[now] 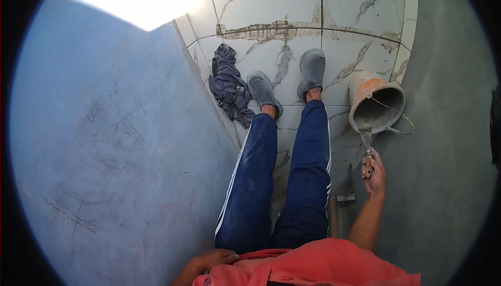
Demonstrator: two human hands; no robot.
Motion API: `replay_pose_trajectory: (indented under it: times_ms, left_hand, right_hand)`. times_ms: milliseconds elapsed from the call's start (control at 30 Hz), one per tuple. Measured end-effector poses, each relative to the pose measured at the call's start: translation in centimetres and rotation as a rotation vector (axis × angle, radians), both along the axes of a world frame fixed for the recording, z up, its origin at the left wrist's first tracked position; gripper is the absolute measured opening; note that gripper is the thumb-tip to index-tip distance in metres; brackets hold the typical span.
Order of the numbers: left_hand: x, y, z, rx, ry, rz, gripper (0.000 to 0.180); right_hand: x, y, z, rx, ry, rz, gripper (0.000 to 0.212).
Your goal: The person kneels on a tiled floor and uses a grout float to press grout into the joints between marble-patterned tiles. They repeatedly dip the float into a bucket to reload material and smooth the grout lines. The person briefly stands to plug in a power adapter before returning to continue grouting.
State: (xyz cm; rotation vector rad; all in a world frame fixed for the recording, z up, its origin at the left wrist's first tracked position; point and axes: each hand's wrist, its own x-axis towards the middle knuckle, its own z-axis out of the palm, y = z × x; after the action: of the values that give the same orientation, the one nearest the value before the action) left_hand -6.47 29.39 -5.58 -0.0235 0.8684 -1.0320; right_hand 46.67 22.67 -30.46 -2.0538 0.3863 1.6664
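Note:
My right hand [376, 173] is closed around the wooden handle of a putty knife [367, 142]. Its metal blade points away from me and meets the near rim of a bucket. That bucket [361, 90], grey and orange and caked with dried material, leans with its mouth toward me; a thin wire handle hangs at its right side. What lies deep inside it is in shadow. My left hand [216, 258] rests at my waist by the hem of my red shirt, fingers lying flat, with nothing seen in it.
A crumpled dark cloth [228, 85] lies beside my left shoe [263, 88]. White marble-patterned floor tiles [271, 4] with smeared joints run ahead. A scuffed blue-grey wall or panel [115, 145] borders the left, a grey surface [443, 181] the right. Bright sunlight falls at top left.

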Motion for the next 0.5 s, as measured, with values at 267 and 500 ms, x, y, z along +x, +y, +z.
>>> replay_pose_trajectory:
  times_ms: [267,500]
  left_hand:
    - [-3.3,10.0,-0.1,1.903,0.556,-0.212,0.023]
    - [-8.0,5.8,2.5,2.162,0.635,-0.873,0.029]
  right_hand:
    - [-9.2,23.4,-7.9,0.455,0.439,0.403,0.048]
    - [-21.1,34.5,-18.6,0.557,0.399,1.051,0.047]
